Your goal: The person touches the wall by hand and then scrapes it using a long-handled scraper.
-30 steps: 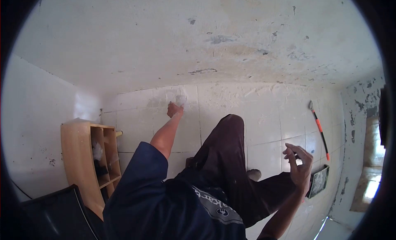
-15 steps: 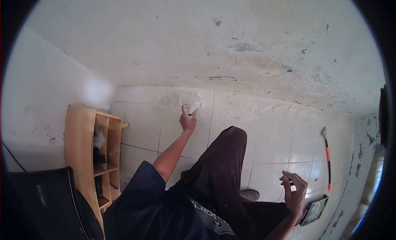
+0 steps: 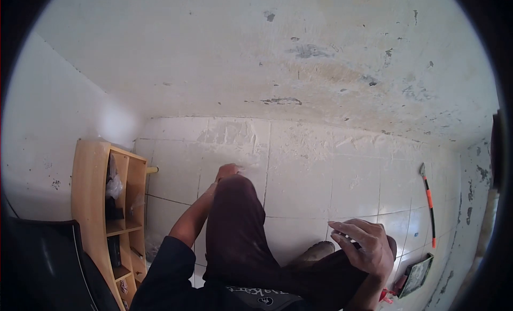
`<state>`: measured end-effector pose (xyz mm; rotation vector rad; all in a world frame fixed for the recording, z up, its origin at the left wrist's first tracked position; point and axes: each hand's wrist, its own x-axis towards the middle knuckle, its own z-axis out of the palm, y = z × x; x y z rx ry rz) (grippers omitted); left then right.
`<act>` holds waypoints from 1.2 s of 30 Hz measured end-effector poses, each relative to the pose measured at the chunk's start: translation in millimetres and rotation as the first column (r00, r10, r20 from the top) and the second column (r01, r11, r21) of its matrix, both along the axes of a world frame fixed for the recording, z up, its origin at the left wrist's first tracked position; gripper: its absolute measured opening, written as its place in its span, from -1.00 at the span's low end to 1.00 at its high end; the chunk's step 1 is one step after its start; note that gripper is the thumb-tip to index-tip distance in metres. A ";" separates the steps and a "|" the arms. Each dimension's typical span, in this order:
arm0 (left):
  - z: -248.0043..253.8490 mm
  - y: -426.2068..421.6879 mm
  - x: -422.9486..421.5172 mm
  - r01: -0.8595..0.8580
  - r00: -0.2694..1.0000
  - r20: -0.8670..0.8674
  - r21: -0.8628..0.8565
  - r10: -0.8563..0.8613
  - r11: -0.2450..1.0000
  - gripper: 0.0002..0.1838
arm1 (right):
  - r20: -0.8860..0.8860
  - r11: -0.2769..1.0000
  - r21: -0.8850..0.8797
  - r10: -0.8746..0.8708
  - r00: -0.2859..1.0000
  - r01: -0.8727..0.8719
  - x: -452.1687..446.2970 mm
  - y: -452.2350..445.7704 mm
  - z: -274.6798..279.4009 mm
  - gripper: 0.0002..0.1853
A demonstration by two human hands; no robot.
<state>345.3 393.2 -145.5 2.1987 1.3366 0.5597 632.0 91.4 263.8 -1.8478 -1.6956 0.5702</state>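
My left hand (image 3: 228, 171) is low over the tiled floor (image 3: 299, 188), partly hidden behind my raised knee (image 3: 235, 204). Its fingers are closed, and a pale edge of a flat white piece (image 3: 241, 169) shows just past them; the rest of that piece is out of sight. White dust and flakes (image 3: 227, 132) lie on the tiles beyond this hand, along the foot of the wall. My right hand (image 3: 366, 244) hangs above my other leg, fingers loosely bent and thumb apart, with nothing visible held.
A scuffed wall (image 3: 320, 86) with peeled patches rises ahead. At left stand a wooden shelf (image 3: 88, 193) and a black chair-like object (image 3: 48, 257). To the right lie a long orange-and-black handled tool (image 3: 429, 198) and a dark-rimmed tray (image 3: 417, 276).
My left hand has drawn back from near the wall toward my body with the white piece. My knee has shifted left in view, now covering part of it. My right hand has moved slightly left.
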 end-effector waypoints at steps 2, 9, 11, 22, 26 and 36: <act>8.7 -7.8 -5.8 0.154 0.981 -0.101 -0.106 -0.165 0.982 -0.61 | -0.069 0.994 0.016 0.113 0.991 -0.112 -7.2 11.4 -4.0 -0.73; 104.7 -11.4 -17.9 0.298 0.798 0.584 -0.600 0.151 0.743 -0.72 | -0.038 0.976 0.099 0.197 0.980 -0.192 -20.9 36.5 -9.5 -0.77; 85.0 -5.1 -19.1 0.319 0.848 0.529 -0.543 0.021 0.777 -0.71 | -0.044 0.977 0.138 0.173 0.984 -0.165 -23.6 39.3 -7.6 -0.78; 8.2 -40.8 -4.5 0.660 0.747 0.528 -0.511 -0.404 0.551 -0.65 | -0.016 0.710 0.214 -0.684 0.729 0.671 103.7 -48.4 -19.3 -0.77; 9.2 -60.6 6.6 0.616 0.787 0.352 -0.496 -0.507 0.612 -0.61 | 0.005 0.534 0.113 -0.844 0.537 0.838 216.5 -153.3 -170.4 -0.80; 87.6 -26.0 70.4 0.321 0.932 -0.022 -0.410 -0.361 0.854 -0.49 | 0.104 0.280 -0.265 -0.943 0.316 0.923 347.7 -331.2 -363.7 -0.79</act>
